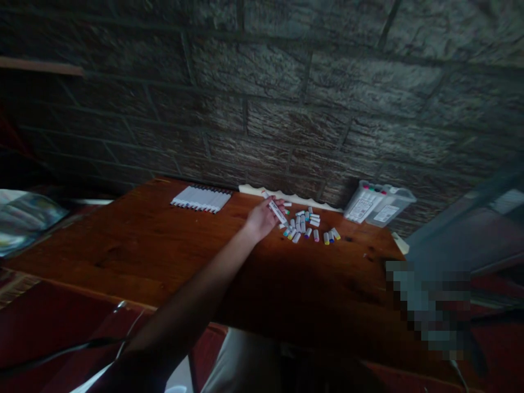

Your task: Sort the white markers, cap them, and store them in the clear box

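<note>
My left hand [262, 218] reaches over the table from the lower left and is closed around a white marker [277, 212] with dark print on its side. The marker lies slanted across the fingers, one end up toward the wall. Just right of the hand, several short white marker caps [303, 222] with coloured ends are scattered on the wood. Farther left, a row of white markers [201, 198] lies side by side, dark at their far ends. My right hand is out of view.
Clear plastic cases [385, 210] stand at the back right, one with markers inside. A white wavy-edged strip [286, 197] runs along the stone block wall [262, 109]. The wooden table [143, 245] has its front edge near my lap. A pixelated patch covers the right side.
</note>
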`<state>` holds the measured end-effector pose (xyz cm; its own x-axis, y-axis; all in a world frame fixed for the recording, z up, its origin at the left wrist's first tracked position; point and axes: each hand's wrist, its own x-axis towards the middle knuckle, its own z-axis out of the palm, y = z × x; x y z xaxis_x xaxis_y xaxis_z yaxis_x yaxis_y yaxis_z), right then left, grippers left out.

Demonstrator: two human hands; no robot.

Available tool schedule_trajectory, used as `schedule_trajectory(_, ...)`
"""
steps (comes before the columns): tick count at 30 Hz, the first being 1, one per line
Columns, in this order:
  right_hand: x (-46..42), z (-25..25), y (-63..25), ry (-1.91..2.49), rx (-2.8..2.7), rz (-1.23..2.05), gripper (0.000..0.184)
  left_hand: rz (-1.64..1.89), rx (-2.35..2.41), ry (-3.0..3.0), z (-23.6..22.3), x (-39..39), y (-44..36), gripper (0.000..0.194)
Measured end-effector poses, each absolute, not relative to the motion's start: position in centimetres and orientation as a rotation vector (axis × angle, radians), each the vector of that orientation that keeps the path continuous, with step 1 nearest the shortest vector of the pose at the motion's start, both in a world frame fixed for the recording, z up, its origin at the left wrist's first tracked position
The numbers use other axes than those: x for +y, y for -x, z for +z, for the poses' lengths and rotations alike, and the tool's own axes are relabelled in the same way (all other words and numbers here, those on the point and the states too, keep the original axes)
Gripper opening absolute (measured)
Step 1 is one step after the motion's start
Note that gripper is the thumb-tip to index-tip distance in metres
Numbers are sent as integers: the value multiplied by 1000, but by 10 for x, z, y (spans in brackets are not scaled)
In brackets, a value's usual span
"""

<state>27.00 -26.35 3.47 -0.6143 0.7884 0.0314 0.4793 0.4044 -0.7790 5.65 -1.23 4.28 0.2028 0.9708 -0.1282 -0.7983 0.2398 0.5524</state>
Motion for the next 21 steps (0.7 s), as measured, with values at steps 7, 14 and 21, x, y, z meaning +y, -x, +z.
schedule_trajectory(7,-92,62,-270,1069,-1340,919,33,1396,514,-486,41,-16,-56,9)
schedule_trajectory(14,-58,10,-279,1024,-1029,1147,36,1385,571,-520,40,-15,-53,15)
schedule_trajectory(21,-60,16,-279,992,-1025,1175,34,1293,557,-631,36,-23,-66,9)
